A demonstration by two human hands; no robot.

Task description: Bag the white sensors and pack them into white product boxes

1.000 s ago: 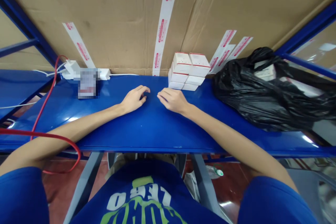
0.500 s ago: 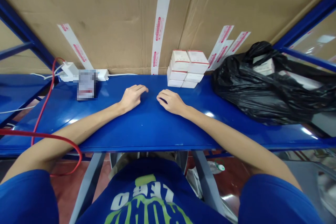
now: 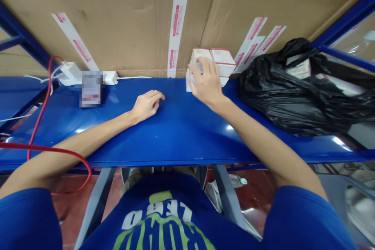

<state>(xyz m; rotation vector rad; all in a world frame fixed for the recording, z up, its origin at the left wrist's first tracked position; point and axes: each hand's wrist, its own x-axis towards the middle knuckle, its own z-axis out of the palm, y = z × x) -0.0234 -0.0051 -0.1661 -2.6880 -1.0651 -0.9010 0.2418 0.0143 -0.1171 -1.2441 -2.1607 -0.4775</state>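
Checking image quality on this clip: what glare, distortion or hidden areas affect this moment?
Head view: glare spots mark the blue steel shelf, strongest near its right end; wide-angle distortion makes the blue steel uprights lean outward; a pixelated block hides an item on the shelf; the right hand on the white boxes looks fairly sharp.

A stretch of blue metal shelf (image 3: 175, 133) lay between the left hand (image 3: 146, 106) and the white boxes (image 3: 222, 61); a black plastic bag (image 3: 287, 93) blocked their right side, and a cardboard carton (image 3: 117, 19) stood behind.

place: stockroom packing bench | signs: blue steel shelving (image 3: 175, 136), brown cardboard carton (image 3: 117, 27) with red-printed white tape (image 3: 177, 19), small white boxes (image 3: 225, 61), black plastic bag (image 3: 293, 97)
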